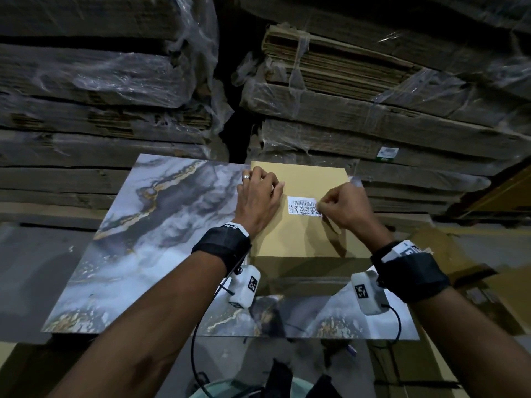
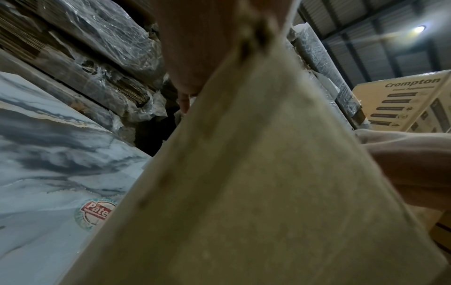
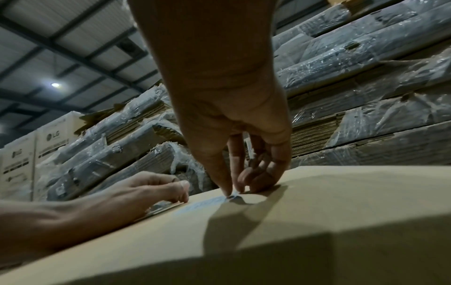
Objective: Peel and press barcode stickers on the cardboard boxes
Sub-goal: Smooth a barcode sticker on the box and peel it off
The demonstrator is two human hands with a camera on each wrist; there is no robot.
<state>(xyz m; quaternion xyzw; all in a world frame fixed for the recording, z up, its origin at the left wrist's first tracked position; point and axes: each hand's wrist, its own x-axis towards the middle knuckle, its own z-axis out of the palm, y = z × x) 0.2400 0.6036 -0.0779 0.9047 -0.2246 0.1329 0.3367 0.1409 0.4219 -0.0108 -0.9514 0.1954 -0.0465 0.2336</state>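
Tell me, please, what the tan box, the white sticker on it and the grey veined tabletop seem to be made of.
The flat tan cardboard box looks like matte brown paperboard: dull, uniform, no shine. The white rectangular barcode sticker seems thin printed paper, lying flat on the box. The grey-and-gold veined tabletop appears to be glossy marble or a marble-patterned tile; its sheen reflects light, but which one cannot be told.
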